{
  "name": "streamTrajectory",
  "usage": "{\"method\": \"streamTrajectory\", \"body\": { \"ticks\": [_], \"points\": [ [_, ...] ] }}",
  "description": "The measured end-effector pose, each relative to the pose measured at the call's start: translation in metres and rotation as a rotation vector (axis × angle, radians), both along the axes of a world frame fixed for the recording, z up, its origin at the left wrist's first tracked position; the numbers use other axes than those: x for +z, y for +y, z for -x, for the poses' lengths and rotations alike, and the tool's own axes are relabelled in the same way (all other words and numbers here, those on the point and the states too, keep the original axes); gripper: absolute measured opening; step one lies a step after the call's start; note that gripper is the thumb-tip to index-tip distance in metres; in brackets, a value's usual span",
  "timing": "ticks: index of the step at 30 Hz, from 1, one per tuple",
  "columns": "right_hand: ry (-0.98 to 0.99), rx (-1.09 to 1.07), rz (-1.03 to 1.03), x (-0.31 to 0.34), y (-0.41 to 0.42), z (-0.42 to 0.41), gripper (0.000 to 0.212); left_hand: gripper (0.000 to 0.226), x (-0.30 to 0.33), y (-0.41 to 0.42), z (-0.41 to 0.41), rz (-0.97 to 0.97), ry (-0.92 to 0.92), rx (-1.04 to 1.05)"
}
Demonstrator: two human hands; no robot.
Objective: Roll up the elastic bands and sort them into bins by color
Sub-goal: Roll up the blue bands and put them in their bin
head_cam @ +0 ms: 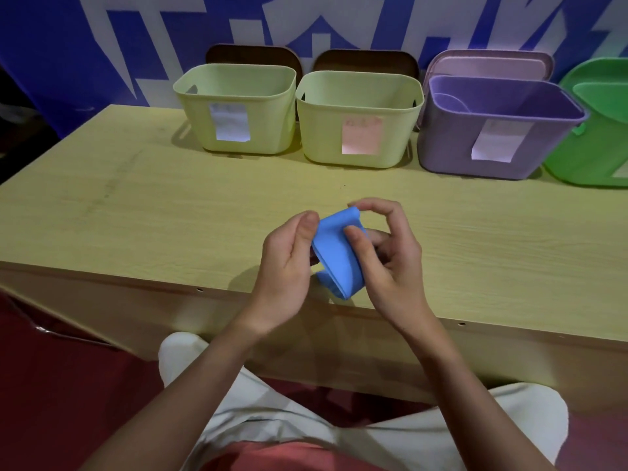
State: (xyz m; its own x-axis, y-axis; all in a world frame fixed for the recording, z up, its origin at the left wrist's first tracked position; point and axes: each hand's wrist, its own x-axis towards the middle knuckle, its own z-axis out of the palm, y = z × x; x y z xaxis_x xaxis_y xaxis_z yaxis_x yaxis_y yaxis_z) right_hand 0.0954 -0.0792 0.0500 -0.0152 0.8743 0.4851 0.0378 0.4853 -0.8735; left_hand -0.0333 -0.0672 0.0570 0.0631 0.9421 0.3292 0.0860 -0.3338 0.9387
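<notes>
Left hand (289, 263) and right hand (390, 256) both grip the blue elastic band (334, 256), held just above the near edge of the table (136, 205); left thumb and curled fingers pinch its left edge, right thumb presses on its front face with the index finger arched over the top fold. Band is partly folded or rolled at the upper end, lower loop hanging free toward the table edge. Table: light wood grain, long. Along its far side, four bins in a row, left to right: pale yellow bin (238, 130) with a white label, second pale yellow bin (323, 137) with a pink label, purple bin (448, 144) with a white label, green bin (591, 154) cut off by the frame edge. The yellow pair stand touching or nearly so. Lids lean upright behind the bins: two brown, one pink (489, 64). Cannot tell what the bins hold. Wall behind: blue banner (51, 62) with white shapes.
</notes>
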Motion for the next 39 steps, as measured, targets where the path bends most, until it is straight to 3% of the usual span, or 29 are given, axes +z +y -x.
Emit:
{"method": "streamTrajectory", "body": {
  "ticks": [3, 7, 14, 17, 20, 23, 26, 30, 39],
  "points": [
    [-0.027, -0.021, -0.02, 0.004, 0.001, -0.001, 0.022, 0.036, 0.004, -0.002, -0.007, 0.169, -0.173, -0.027],
    [-0.04, -0.075, 0.02, 0.001, 0.003, -0.003, 0.014, 0.05, -0.003, 0.004, -0.005, 0.222, -0.203, -0.089],
    [-0.041, -0.11, 0.066, -0.004, 0.0, -0.005, 0.021, 0.052, -0.017, 0.004, 0.0, -0.02, 0.046, -0.051],
    [-0.026, -0.108, 0.073, -0.003, -0.005, -0.007, 0.022, 0.039, -0.017, -0.001, -0.001, -0.166, 0.294, -0.025],
    [-0.011, -0.097, 0.104, -0.005, -0.009, -0.01, 0.018, 0.032, -0.021, -0.003, -0.006, -0.26, 0.381, 0.046],
    [-0.005, -0.09, 0.137, -0.009, -0.013, -0.012, 0.02, 0.033, -0.024, -0.003, -0.013, -0.261, 0.366, 0.067],
    [-0.014, -0.076, 0.148, -0.008, -0.018, -0.016, 0.008, 0.029, -0.022, -0.004, -0.017, -0.229, 0.303, 0.06],
    [-0.058, -0.1, 0.108, -0.004, -0.018, -0.019, 0.025, 0.033, -0.018, -0.007, -0.019, -0.146, 0.179, 0.033],
    [0.027, -0.162, 0.1, 0.0, -0.018, -0.017, 0.015, 0.04, -0.013, -0.012, -0.025, 0.055, 0.01, -0.074]
  ]
}}
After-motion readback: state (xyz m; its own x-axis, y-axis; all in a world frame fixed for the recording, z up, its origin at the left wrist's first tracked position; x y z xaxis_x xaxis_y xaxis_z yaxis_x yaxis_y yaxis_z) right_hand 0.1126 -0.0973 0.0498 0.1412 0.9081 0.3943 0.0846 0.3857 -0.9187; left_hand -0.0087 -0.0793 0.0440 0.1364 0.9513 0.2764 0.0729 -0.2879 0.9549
